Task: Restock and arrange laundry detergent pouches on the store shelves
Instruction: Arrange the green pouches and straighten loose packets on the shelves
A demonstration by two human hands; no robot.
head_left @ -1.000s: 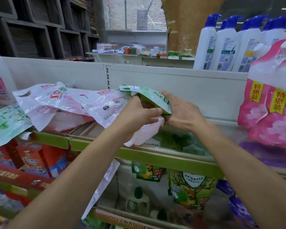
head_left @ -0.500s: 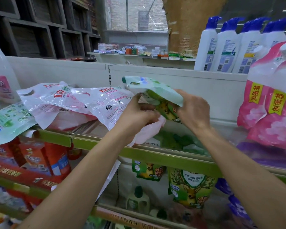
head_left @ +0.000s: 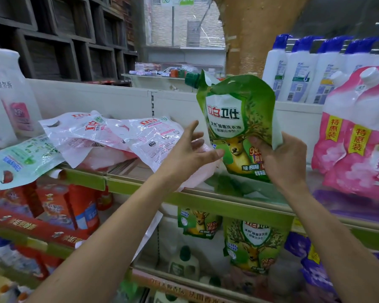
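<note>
Head view, green pouch [head_left: 234, 127]: held upright in the air above the top shelf [head_left: 140, 186], printed front toward the camera, green cap at its upper left. Its lower right corner is covered by the hand that holds it.
Right hand [head_left: 282, 158]: fingers wrapped round the pouch's lower right edge, thumb pressed on the front.
Left hand [head_left: 188, 154]: fingers spread and loose, grasping nothing, just left of the pouch. The thumb tip reaches its lower left edge (whether it touches cannot be told).
White pouches [head_left: 109, 136]: lying flat and overlapping on the top shelf, left of the hands, print mostly glare.
Pink pouches [head_left: 354, 149]: standing at the right, cut off by the frame edge.
Lower green pouches [head_left: 254, 243]: on the shelf beneath, tops hidden behind the shelf rail.
Blue-capped bottles [head_left: 298, 73]: behind the back panel, labels too blurred to read.
</note>
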